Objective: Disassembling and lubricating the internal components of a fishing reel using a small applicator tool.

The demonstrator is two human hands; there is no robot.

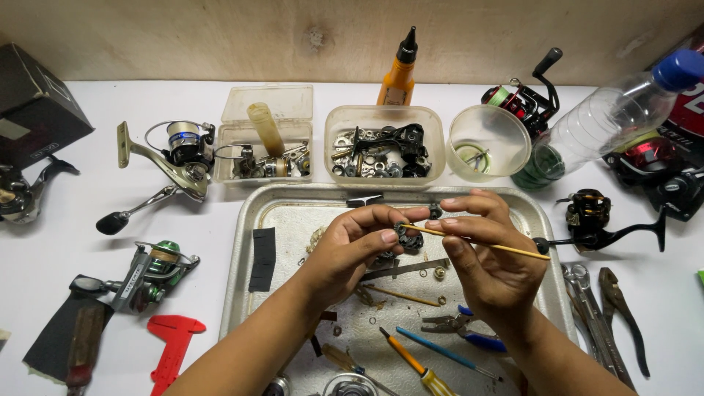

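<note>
My left hand (352, 242) pinches a small black reel part (408, 236) between thumb and fingers, held above the metal tray (293, 213); my right hand (484, 249) pinches a thin yellow stick (506, 249) whose tip sits at the part. Risk: the grip on the part is fingertip-only, so a push from the stick could flip it out into the loose washers and screws on the tray, where it would be hard to find. The stick looks slender and may bend or snap if levered. Packaging: an orange squeeze bottle with black nozzle (400, 70) stands at the back wall; a clear plastic bottle with blue cap (623, 110) lies tilted at right; a dark box (37, 103) sits far left; a clear tub of black parts (385, 154) sits behind the tray.
</note>
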